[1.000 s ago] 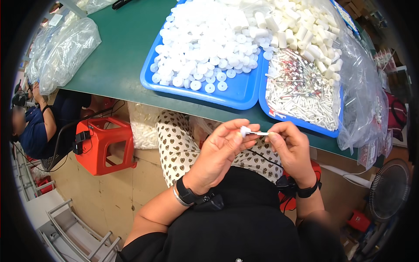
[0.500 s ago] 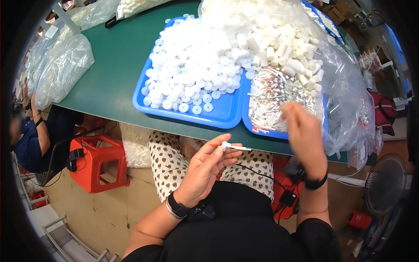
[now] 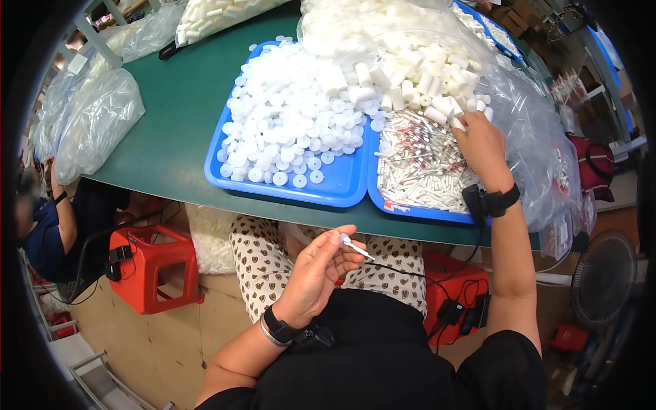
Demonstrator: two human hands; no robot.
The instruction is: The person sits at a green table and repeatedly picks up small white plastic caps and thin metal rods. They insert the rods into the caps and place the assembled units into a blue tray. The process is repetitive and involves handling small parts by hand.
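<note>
Between thumb and fingers, my left hand (image 3: pixel 316 277) pinches a thin white stick (image 3: pixel 358 250) with a small translucent disc on its upper end. It is held over my lap, below the table edge. My right hand (image 3: pixel 484 145) reaches to the pile of white foam cylinders (image 3: pixel 430 85), fingertips closed on one cylinder at the pile's near right edge. Below that pile, a smaller blue tray (image 3: pixel 437 215) holds many thin white sticks (image 3: pixel 417 181), some with reddish parts. To its left, a larger blue tray (image 3: pixel 335 195) is heaped with translucent white discs (image 3: pixel 287 130) with centre holes.
Clear plastic bags lie right of the trays (image 3: pixel 529 143) and at the table's left end (image 3: pixel 102 123). A cable runs from my right wrist. Red stools (image 3: pixel 154 273) stand below the green table (image 3: pixel 164 137). Another person's arm (image 3: pixel 65 219) shows far left; a fan (image 3: pixel 603 277) stands right.
My right hand has moved up and away from over the sticks to the foam cylinders and closed on one. My left hand has dipped slightly, the stick tilting further down.
</note>
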